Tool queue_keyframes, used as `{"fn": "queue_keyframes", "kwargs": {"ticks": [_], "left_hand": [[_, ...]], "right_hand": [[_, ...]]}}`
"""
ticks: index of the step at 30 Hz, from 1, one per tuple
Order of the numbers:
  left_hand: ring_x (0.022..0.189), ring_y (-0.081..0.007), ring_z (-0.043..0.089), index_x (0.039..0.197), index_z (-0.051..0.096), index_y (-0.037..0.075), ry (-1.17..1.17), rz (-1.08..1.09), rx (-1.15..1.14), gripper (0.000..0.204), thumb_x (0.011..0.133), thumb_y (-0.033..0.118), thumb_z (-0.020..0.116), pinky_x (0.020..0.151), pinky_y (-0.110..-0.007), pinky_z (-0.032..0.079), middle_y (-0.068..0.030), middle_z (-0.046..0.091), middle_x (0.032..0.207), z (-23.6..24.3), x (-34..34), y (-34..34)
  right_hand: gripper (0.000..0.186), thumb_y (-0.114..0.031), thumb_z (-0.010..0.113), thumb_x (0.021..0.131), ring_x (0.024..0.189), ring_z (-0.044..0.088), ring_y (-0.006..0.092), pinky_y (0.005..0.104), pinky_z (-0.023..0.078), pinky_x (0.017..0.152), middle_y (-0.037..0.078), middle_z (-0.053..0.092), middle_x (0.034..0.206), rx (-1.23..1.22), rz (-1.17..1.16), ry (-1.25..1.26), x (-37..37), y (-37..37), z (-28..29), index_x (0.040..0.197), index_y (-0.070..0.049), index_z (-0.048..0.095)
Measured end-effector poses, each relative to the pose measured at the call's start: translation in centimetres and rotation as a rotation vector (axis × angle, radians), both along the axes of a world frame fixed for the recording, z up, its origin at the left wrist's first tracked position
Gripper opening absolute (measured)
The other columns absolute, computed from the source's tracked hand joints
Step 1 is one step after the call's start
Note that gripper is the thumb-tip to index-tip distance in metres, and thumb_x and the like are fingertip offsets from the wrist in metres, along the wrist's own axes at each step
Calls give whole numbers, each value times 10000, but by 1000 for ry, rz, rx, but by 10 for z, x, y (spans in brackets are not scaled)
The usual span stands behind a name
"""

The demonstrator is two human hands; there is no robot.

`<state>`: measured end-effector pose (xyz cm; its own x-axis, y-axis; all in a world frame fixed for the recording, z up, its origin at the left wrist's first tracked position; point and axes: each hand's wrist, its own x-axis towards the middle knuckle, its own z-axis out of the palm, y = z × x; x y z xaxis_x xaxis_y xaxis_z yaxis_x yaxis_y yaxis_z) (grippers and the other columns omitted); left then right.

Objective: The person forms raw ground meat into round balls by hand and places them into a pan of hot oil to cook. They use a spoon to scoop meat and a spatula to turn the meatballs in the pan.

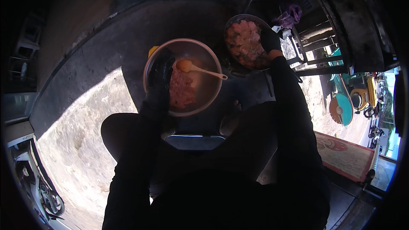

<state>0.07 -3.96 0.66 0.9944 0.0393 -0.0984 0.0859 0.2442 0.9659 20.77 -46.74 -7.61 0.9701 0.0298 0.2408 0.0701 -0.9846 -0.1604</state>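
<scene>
A large metal bowl (pixel 216 59) sits in front of me, with pinkish minced meat (pixel 182 89) along its left side. Resting in the bowl is a light-coloured spoon (pixel 200 69), its handle pointing right. My left hand (pixel 162 70), in a dark glove, is inside the bowl's left side beside the meat; its fingers are lost in shadow. Further right and a little farther off stands a round pan (pixel 228 55) holding several pink and browned pieces of meat (pixel 245 40). Over the pan's right side is my right hand (pixel 269 42), also dark-gloved, too dark to make out its fingers.
Behind the bowl's left edge shows a small yellow thing (pixel 152 51). A crumpled purple plastic bag (pixel 289 15) lies past the pan, near dark wooden furniture (pixel 324 42). At far right are a teal and orange disc (pixel 341 110) and a patterned board (pixel 343 153); a motorbike (pixel 47 196) stands lower left.
</scene>
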Motion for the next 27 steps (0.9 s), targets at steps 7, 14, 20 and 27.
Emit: {"fn": "queue_keyframes", "kwargs": {"ticks": [7, 14, 20, 27], "left_hand": [[1429, -264, 370, 1512, 332, 54, -169, 278, -215, 567, 1051, 352, 472, 1187, -374, 265, -121, 390, 1538, 26, -1, 42], [1395, -262, 409, 1539, 308, 113, -404, 233, -142, 554, 1050, 313, 474, 1166, -395, 277, -94, 402, 1536, 24, -11, 69], [1397, -290, 405, 1538, 277, 127, -141, 293, -426, 533, 1041, 207, 451, 1155, -396, 303, -116, 375, 1542, 22, 6, 71], [1403, -308, 403, 1552, 216, 99, -262, 171, -378, 572, 1038, 183, 453, 1157, -400, 319, -147, 365, 1543, 22, -4, 65]], "right_hand": [[200, -150, 603, 897, 942, 669, 237, 365, 550, 809, 35, 676, 1100, 275, 943, 239, -156, 152, 45, 1064, -172, 710], [192, -133, 601, 853, 853, 690, 269, 371, 559, 768, 49, 701, 914, -89, 1086, 221, -183, 201, -32, 1006, -158, 715], [215, -107, 567, 891, 956, 670, 283, 378, 540, 840, 110, 693, 1011, -29, 1047, 315, -139, 227, -42, 1063, -91, 695], [779, -460, 755, 769, 1296, 516, 310, 399, 420, 1072, 146, 552, 1390, 367, 873, 533, -121, 279, -53, 1394, -67, 508]]}}
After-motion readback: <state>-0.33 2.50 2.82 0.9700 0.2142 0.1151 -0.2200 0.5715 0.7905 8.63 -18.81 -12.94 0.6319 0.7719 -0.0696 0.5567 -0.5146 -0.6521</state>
